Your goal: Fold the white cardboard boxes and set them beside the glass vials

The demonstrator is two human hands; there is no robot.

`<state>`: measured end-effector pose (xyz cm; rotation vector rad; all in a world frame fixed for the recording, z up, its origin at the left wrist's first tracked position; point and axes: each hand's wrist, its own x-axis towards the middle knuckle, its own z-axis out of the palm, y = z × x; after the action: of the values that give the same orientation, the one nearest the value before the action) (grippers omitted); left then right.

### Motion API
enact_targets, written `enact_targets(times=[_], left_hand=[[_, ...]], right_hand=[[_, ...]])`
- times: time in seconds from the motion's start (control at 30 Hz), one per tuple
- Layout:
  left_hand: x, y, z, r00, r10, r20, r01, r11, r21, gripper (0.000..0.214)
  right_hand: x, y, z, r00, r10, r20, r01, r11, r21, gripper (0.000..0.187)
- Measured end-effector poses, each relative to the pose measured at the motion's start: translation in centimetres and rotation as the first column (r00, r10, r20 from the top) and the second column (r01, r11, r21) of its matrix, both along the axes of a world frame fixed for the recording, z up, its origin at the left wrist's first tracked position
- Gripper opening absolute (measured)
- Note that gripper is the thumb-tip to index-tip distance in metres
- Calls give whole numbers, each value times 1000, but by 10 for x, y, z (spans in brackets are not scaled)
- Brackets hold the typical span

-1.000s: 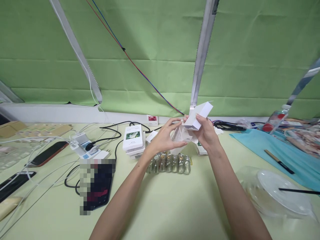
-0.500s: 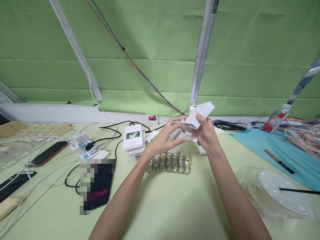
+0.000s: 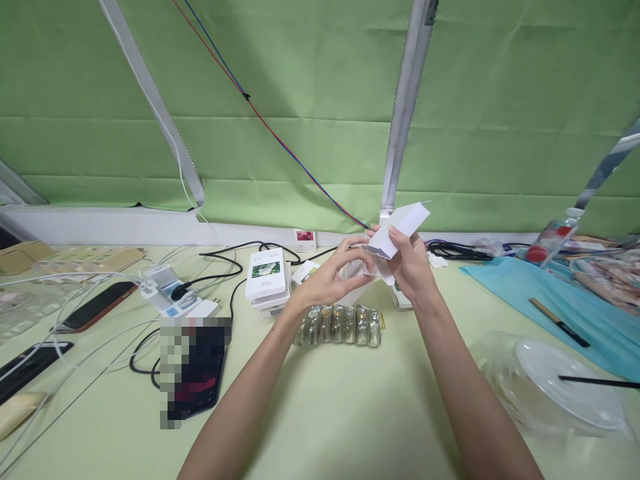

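My right hand (image 3: 411,265) is closed round a small white carton (image 3: 400,229), held tilted above the table with its open end toward my left hand. My left hand (image 3: 331,277) pinches a small clear, pale item (image 3: 356,268) right at the carton's mouth; I cannot make out what it is. Below both hands a clear tray of several small gold-capped vials (image 3: 340,326) lies on the pale green table (image 3: 330,413). A stack of white boxes with a flower picture (image 3: 266,280) stands to the left of my hands.
A phone (image 3: 193,373), more phones (image 3: 95,307) and a white charger block with cables (image 3: 173,300) lie at the left. A clear plastic lidded dish (image 3: 555,390) sits at the right, by a blue cloth (image 3: 560,307) with a pen. Green fabric hangs behind.
The carton has risen slightly in my right hand. My left hand's fingers have drawn in closer to the carton's open end with the small item.
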<state>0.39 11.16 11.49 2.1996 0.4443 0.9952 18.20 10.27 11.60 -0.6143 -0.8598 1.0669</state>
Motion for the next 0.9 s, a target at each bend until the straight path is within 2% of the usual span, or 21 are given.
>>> enact_targets(times=[0.23, 0.37, 0.5, 0.67, 0.9], left_hand=[[-1, 3, 1, 999, -30, 29, 31, 999, -24, 7], [-2, 0, 4, 1000, -17, 23, 18, 999, -27, 6], [-2, -2, 6, 1000, 4, 23, -3, 999, -53, 7], [-2, -1, 4, 999, 16, 36, -13, 997, -81, 18], [-1, 1, 2, 988, -43, 149, 72, 978, -195, 35]], right_hand=[[-1, -1, -2, 998, 21, 56, -23, 999, 30, 53], [-2, -2, -2, 994, 14, 108, -21, 998, 60, 49], [-3, -3, -1, 993, 8, 118, -15, 998, 61, 53], [-2, -2, -3, 987, -3, 163, -10, 997, 80, 57], [0, 2, -7, 984, 18, 177, -34, 996, 84, 55]])
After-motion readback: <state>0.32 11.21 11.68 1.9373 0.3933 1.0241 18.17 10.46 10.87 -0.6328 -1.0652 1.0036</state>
